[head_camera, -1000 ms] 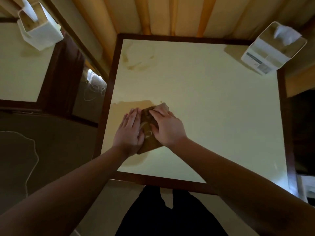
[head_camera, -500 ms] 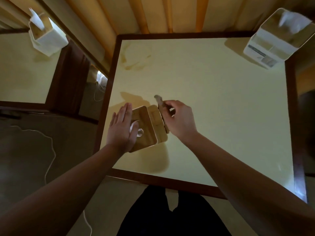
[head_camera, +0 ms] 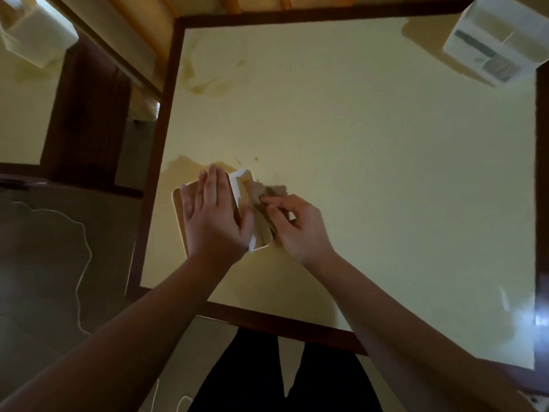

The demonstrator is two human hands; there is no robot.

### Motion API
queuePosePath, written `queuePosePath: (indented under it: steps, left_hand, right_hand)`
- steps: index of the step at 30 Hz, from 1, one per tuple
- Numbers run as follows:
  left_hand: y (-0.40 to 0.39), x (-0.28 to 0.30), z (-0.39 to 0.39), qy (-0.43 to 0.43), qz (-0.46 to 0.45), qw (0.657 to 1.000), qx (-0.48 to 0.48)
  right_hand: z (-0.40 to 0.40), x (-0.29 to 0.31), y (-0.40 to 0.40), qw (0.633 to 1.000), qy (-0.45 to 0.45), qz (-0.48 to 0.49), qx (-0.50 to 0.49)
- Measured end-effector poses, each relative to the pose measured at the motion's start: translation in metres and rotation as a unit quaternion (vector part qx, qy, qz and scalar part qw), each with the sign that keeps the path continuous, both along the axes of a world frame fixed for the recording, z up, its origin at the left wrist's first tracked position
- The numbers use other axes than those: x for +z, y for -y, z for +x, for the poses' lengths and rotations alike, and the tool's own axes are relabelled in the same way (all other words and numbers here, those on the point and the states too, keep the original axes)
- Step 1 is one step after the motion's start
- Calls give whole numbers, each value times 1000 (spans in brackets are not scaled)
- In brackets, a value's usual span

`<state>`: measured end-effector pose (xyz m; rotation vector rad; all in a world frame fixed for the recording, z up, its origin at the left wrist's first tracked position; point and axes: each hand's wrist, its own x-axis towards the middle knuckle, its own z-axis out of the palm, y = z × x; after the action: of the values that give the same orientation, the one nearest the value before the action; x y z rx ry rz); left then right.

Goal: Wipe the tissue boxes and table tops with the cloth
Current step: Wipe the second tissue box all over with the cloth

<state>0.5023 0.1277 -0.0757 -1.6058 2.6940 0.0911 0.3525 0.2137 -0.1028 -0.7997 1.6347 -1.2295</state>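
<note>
A tissue box (head_camera: 239,180), white with a wooden lid, lies tilted near the left edge of the cream table top (head_camera: 386,173). My left hand (head_camera: 212,215) rests flat on it with straight fingers, covering most of the lid. My right hand (head_camera: 297,227) pinches a crumpled brownish cloth (head_camera: 267,190) against the box's right side. A second white tissue box (head_camera: 493,40) stands at the table's far right corner. A third tissue box (head_camera: 35,34) stands on the neighbouring table (head_camera: 17,114) to the left.
Brownish stains (head_camera: 208,81) mark the table top near its far left corner, and a damp patch (head_camera: 184,165) lies just beyond the box. The table has a dark wooden rim (head_camera: 154,173). A pale cord (head_camera: 80,248) snakes over the floor on the left. My dark-trousered legs (head_camera: 267,376) stand at the near edge.
My left hand has slid over the lid and tipped the box so its white side shows. My right hand has brought the cloth up against the box's right side.
</note>
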Motion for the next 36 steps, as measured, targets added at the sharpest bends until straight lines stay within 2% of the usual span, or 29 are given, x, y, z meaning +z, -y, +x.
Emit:
queuePosePath:
  steps: [7, 11, 14, 16, 19, 20, 29, 36]
  left_hand:
    - [3, -5, -3, -16, -11, 1000, 12]
    - [3, -8, -1, -53, -13, 998, 19]
    - [3, -11, -1, -75, -17, 997, 12]
    - [3, -12, 0, -77, -17, 997, 9]
    - [5, -13, 1, -75, -3, 997, 11]
    - [5, -13, 2, -76, 0, 997, 10]
    - [5, -14, 5, -74, 20, 997, 18]
    - [7, -11, 3, -70, 32, 997, 21]
  right_hand:
    - [-18, -40, 18, 995, 33, -85, 46]
    - [-10, -50, 27, 995, -22, -91, 33]
    - [-3, -60, 31, 990, -63, -104, 69]
    - [8, -60, 25, 993, -10, -85, 86]
    - [26, -53, 18, 981, 146, -55, 111]
    - [30, -52, 16, 978, 171, -52, 111]
    - [41, -50, -4, 950, 288, -91, 74]
    - [23, -55, 61, 961, 263, -35, 79]
